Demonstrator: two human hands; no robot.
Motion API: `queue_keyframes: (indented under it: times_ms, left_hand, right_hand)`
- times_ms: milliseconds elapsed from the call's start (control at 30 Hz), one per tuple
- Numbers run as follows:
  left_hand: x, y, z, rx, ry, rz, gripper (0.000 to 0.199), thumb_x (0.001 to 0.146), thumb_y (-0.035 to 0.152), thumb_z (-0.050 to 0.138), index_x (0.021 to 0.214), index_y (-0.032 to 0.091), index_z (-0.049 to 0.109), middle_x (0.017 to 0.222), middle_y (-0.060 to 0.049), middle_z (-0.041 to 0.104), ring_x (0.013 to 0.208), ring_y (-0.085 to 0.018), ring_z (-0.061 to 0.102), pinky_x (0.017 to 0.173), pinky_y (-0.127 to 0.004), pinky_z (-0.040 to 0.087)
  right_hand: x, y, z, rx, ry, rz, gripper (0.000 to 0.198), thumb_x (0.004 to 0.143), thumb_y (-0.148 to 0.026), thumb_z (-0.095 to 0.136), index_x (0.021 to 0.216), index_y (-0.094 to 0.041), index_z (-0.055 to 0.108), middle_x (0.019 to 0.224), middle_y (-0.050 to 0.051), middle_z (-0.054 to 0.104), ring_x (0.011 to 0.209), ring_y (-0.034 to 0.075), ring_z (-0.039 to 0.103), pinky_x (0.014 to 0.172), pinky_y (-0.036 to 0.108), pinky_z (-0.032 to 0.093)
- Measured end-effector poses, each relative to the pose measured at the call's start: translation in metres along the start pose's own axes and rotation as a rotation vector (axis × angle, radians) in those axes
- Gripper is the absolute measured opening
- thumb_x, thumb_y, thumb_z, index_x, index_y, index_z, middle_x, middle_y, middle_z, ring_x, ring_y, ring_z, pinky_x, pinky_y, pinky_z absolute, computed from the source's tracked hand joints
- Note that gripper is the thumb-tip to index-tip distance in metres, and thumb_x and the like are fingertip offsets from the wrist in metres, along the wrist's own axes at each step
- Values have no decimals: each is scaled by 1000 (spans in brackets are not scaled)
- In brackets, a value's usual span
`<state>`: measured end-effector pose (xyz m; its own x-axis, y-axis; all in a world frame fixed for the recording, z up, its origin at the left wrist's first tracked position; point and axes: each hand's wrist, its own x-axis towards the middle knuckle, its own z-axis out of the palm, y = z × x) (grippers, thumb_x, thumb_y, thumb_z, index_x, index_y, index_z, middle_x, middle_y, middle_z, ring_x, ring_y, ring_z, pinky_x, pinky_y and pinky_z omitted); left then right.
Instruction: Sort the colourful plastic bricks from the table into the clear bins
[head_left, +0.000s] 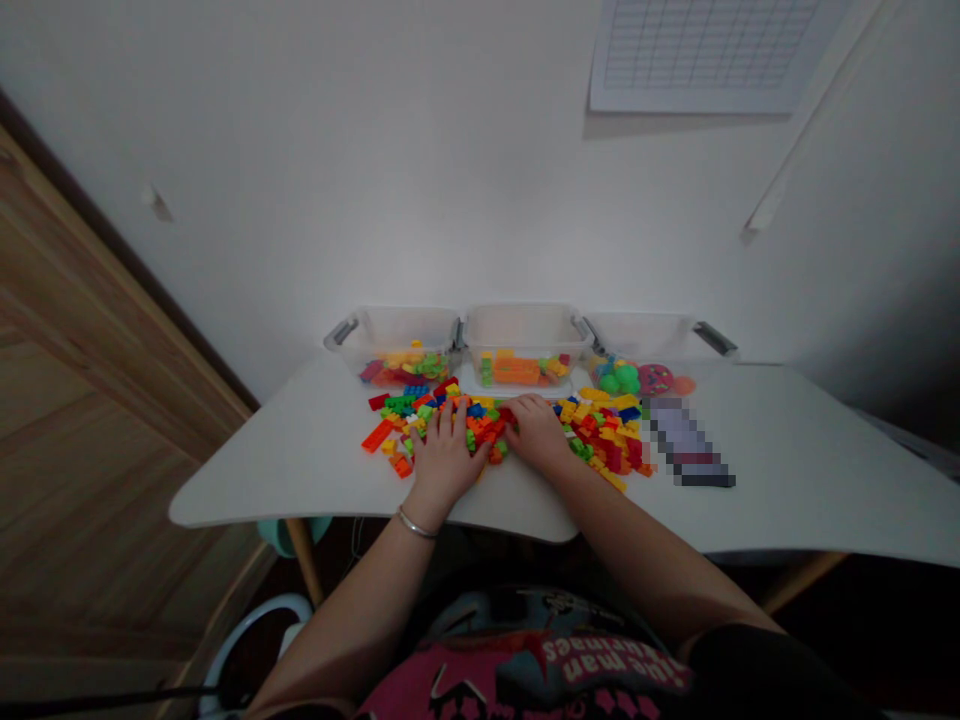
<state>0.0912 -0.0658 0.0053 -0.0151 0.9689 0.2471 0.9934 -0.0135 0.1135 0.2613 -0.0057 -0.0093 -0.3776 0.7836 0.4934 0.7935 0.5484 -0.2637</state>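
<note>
Across the middle of the white table lies a loose heap of colourful toy building bricks. My left hand rests palm down on the heap's left part, fingers spread, with bricks under and between them. An orange brick lies to the left of it. My right hand is at the middle of the heap with its fingers curled down and closed among the bricks. Red bricks lie between the two hands, close to the right fingertips. Whatever the right fingers hold is hidden.
Behind the heap, against the wall, stand a left clear bin and a middle clear bin, both with bricks inside. A right clear bin holds green balls and other toys. A pixelated flat object lies right of the heap on the table.
</note>
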Motion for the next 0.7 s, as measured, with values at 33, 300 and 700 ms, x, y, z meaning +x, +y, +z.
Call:
queue_keyframes:
  times_ms: [33,300,700]
  left_hand:
    - [0,0,0,-1,-4,-3,78,92,58,42,157,21,21,161,-13,28,145,-35,31,116,-67,21]
    - [1,1,-2,-13,-16,-3,78,91,57,44,157,20,21,161,-13,28,145,-35,30,116,-67,21]
    - [1,-1,2,5,-10,0,79,91,58,42,157,21,20,161,-13,28,145,-36,31,115,-67,22]
  right_hand:
    - [0,1,1,2,0,11,31,80,-15,56,109,-19,66,107,12,69,108,28,56,98,42,45]
    - [0,0,2,21,9,97,15,83,-21,56,97,-19,63,97,10,68,98,27,58,90,39,46]
    - [5,8,-9,257,303,140,10,81,-26,55,90,-23,59,92,8,66,92,25,59,90,42,48]
